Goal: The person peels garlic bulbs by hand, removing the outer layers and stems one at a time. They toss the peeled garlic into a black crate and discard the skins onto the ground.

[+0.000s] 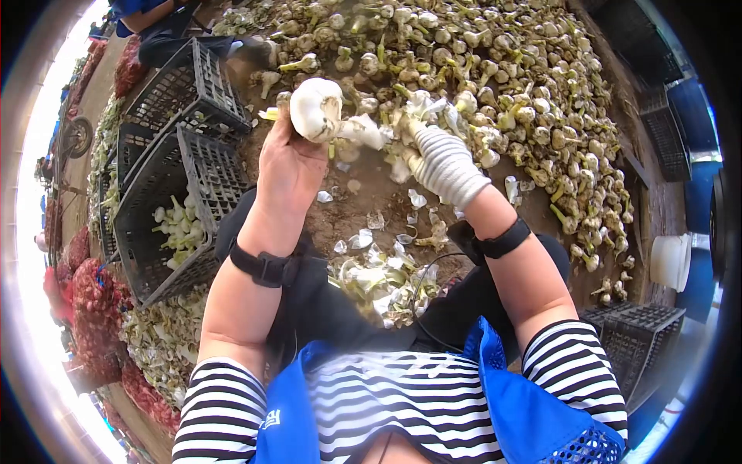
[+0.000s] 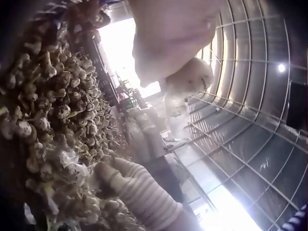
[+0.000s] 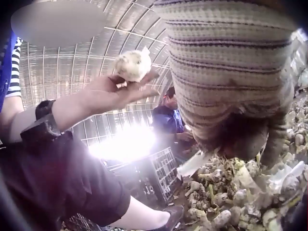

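My bare left hand (image 1: 292,166) holds up a large white garlic bulb (image 1: 315,108) between thumb and fingers. The bulb's stem (image 1: 362,131), wrapped in loose pale skin, points toward the other hand. In the right wrist view the same bulb (image 3: 132,66) sits up on the left fingers. My right hand (image 1: 450,166), in a striped knit glove, has its fingers curled over the garlic heap (image 1: 495,93). A strip of papery garlic skin (image 3: 193,163) sticks out from the gloved fingers, pinched there; the fingertips are partly hidden. White skins (image 2: 70,161) lie just beyond the glove.
Black plastic crates stand at the left; the nearer crate (image 1: 147,232) holds several cleaned garlic bulbs (image 1: 179,228). Peelings (image 1: 379,282) lie between my legs. Red mesh sacks (image 1: 97,309) are farther left. A white bucket (image 1: 669,261) and another crate (image 1: 638,340) stand right. Another person (image 3: 167,118) sits beyond.
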A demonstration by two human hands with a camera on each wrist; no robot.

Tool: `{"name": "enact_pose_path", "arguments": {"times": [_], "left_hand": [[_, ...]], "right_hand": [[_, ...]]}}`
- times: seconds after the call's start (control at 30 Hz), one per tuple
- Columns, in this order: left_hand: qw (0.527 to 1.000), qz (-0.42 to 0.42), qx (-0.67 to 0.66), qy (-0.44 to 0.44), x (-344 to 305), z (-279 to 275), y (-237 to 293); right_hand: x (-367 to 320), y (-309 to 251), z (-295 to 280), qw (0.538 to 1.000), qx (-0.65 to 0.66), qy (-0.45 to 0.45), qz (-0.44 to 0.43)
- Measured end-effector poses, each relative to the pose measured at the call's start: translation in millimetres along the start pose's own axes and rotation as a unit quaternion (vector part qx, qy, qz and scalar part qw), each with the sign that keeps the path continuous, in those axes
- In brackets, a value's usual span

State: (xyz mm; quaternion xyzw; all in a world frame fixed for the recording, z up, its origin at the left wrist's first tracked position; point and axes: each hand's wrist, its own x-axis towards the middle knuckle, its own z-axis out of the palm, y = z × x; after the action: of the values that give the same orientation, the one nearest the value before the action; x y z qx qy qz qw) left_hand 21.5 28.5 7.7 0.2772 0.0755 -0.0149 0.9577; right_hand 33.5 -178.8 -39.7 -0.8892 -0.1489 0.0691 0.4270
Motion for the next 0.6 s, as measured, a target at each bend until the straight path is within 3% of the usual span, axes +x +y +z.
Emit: {"name": "enact_pose_path", "arguments": {"times": [0.03,0.07,0.13,0.17,0.2,0.27,0.33,0.37,0.4,0.47,0.53,0.6], "left_hand": [[1.000,0.001,-0.002,0.000,-0.5,0.1,-0.4],[1.000,-0.012,0.019,0.012,-0.9,1.0,-2.7],[0.999,-0.029,0.037,0.023,-0.9,-0.1,-10.4],[0.995,-0.075,0.067,0.009,-0.6,-5.0,-15.7],[0.988,-0.119,0.098,-0.005,0.2,-11.7,-20.7],[0.988,-0.145,0.051,-0.027,6.9,-26.2,-24.2],[0.985,-0.100,0.113,0.085,10.8,-26.6,-21.9],[0.986,-0.100,0.097,0.096,6.2,-19.2,-17.9],[0.986,-0.094,0.097,0.099,6.1,-19.7,-15.7],[0.979,-0.069,0.076,0.175,11.3,-17.8,-14.1],[0.984,-0.086,0.093,0.125,7.9,-16.0,-17.6],[0.985,-0.112,0.124,0.033,3.2,-16.1,-20.4]], "right_hand": [[-1.5,-18.3,-13.9,0.998,-0.065,-0.025,-0.008],[-0.7,-19.2,-13.1,0.984,0.156,-0.063,0.058],[-1.7,-20.4,2.6,0.917,0.385,-0.096,0.031],[-6.3,-32.4,1.5,0.913,0.385,-0.129,0.026],[-5.8,-35.1,17.6,0.884,0.454,-0.107,-0.037],[-16.1,-47.8,11.1,0.853,0.505,-0.120,0.061],[-23.2,-69.0,-20.9,0.850,0.502,-0.156,0.015],[-24.0,-70.9,-33.0,0.831,0.537,-0.147,0.014],[-14.5,-55.2,-30.2,0.826,0.552,-0.111,-0.018],[-4.4,-47.9,-22.1,0.853,0.522,-0.019,0.013],[-1.1,-37.9,-16.3,0.872,0.443,-0.117,0.170],[-6.2,-41.3,4.0,0.869,0.440,-0.211,0.085]]}}
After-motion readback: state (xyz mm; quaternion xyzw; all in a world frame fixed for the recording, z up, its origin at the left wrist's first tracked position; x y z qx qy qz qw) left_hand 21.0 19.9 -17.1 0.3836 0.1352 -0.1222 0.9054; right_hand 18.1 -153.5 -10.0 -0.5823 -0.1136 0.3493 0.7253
